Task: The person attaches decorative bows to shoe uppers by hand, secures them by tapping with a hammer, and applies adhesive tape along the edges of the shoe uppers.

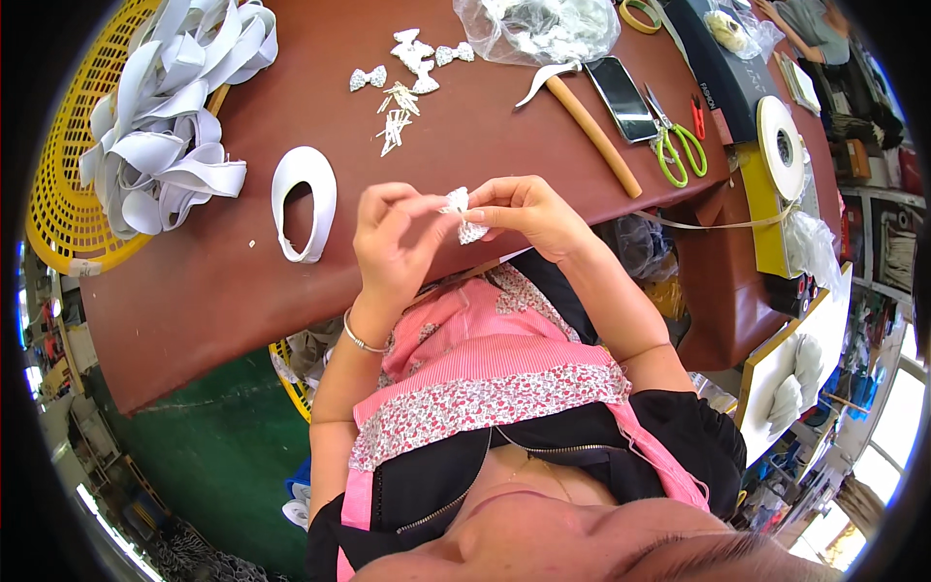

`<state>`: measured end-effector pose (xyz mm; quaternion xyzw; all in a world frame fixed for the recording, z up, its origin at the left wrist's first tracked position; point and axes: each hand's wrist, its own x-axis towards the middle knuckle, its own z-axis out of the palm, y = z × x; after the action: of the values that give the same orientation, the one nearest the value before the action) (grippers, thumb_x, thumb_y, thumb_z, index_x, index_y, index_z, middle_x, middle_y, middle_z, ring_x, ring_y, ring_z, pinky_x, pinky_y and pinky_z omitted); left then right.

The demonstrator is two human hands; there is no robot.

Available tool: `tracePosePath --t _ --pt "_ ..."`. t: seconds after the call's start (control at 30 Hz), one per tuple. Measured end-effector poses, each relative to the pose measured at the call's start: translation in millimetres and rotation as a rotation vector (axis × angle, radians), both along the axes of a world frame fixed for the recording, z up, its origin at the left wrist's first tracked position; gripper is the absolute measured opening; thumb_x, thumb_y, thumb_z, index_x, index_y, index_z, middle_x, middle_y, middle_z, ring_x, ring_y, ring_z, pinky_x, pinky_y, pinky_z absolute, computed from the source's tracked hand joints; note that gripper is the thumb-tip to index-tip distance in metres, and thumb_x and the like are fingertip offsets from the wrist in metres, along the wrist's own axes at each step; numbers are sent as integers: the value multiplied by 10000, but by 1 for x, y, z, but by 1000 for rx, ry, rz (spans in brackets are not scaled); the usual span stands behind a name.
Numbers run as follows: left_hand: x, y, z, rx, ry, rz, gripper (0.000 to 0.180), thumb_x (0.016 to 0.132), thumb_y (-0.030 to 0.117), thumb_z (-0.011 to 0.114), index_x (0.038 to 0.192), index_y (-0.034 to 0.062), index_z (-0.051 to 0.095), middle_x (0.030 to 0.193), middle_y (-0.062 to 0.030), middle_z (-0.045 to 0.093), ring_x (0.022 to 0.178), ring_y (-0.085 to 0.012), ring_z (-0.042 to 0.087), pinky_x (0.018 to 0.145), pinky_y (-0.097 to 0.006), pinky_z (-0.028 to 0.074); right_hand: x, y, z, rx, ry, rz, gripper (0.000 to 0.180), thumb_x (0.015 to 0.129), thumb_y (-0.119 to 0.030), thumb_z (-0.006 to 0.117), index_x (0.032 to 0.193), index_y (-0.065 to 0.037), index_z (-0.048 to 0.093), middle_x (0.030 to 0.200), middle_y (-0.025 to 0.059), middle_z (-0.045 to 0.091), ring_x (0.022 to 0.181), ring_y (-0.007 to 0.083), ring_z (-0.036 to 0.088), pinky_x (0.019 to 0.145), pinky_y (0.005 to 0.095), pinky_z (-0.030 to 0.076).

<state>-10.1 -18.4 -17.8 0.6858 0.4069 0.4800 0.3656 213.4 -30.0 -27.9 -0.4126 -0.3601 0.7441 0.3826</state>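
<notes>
Between my two hands, just above the near edge of the table, is a small white speckled fabric bow [472, 233]. My right hand [529, 209] pinches it from the right with thumb and fingertips. From the other side the thumb and fingers of my left hand [393, 238] close on the bow's left edge; they are slightly blurred. Beyond the hands lie several matching bows [369, 79] and a small heap of pale slim clips [395, 131]. Left of my left hand rests a white oval ring-shaped band [327, 194].
A yellow basket [60, 209] heaped with white fabric bands [160, 121] stands at the left. To the right lie a hammer [593, 136], a phone [622, 99], green-handled scissors [682, 150] and red snips [697, 116]. A plastic bag [538, 29] sits at the back; a tape roll [779, 136] stands far right.
</notes>
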Motion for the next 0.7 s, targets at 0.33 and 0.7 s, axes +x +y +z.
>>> tracePosePath --t 0.33,0.7 --pt "-3 -7 3 159 320 6 465 705 191 975 1147 138 842 972 -15 625 877 -206 578 726 -359 503 -7 -7 -3 14 42 -60 237 993 -106 783 1173 44 745 1065 98 783 932 136 731 844 275 582" --pt "-13 -9 12 295 459 -42 401 728 206 956 1107 134 845 937 4 659 873 -210 604 758 -373 479 -6 -11 -6 -49 -6 6 227 986 -119 791 1171 8 752 1032 62 779 905 106 723 813 251 582"
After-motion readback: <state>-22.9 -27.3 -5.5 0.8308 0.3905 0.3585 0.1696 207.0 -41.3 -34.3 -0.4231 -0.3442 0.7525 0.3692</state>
